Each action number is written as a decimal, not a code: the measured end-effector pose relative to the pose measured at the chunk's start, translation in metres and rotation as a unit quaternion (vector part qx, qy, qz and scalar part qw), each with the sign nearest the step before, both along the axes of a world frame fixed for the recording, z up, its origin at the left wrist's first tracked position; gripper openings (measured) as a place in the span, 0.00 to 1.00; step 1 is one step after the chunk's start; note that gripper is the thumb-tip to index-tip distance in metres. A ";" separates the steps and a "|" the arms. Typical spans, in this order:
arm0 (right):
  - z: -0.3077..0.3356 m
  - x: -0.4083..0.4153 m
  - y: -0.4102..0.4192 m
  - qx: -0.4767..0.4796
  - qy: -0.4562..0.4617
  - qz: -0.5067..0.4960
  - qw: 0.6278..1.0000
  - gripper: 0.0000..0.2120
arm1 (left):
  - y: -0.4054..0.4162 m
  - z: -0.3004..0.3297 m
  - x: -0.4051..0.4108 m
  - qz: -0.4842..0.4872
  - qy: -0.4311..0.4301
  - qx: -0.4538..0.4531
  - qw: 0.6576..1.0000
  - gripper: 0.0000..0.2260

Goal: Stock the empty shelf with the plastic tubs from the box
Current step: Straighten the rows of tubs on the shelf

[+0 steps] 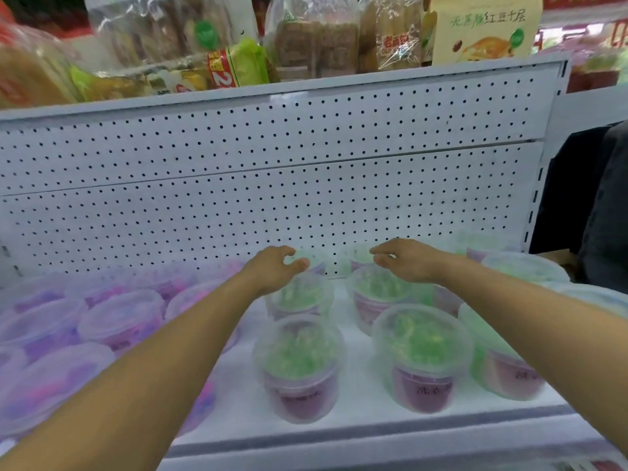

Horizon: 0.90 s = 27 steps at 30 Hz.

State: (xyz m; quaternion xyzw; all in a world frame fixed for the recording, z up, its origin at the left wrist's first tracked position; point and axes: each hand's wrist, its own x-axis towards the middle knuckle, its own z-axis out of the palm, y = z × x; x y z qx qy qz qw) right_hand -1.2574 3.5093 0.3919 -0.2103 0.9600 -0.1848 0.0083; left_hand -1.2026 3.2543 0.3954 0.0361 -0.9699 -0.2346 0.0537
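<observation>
Retail shop aisle. White pegboard-backed gondola shelf point(339, 433) carries rows of lidded plastic tubs point(299, 365); the tier above holds bagged bread point(316, 35) and packaged snacks point(486, 28).

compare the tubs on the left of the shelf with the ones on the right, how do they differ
The left tubs show pink-purple contents; the right tubs show green. The left tubs sit packed close, the right tubs spaced apart with white shelf between. Both are clear, lidded and upright.
</observation>
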 end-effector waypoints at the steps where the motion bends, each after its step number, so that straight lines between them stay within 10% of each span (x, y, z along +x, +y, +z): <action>1: -0.002 -0.007 -0.003 -0.001 -0.012 -0.004 1.000 0.20 | -0.002 -0.002 -0.009 0.007 -0.013 -0.018 1.000 0.27; 7: -0.014 -0.023 -0.008 -0.004 -0.016 -0.024 1.000 0.22 | -0.004 -0.017 -0.047 0.008 -0.031 -0.106 0.994 0.22; 18: -0.014 -0.017 -0.003 -0.009 -0.045 0.014 0.999 0.22 | 0.000 -0.011 -0.026 -0.038 0.000 0.047 0.998 0.26; 27: -0.011 0.032 0.016 -0.030 -0.005 0.043 0.999 0.15 | -0.034 -0.010 0.039 -0.022 -0.062 0.002 0.998 0.27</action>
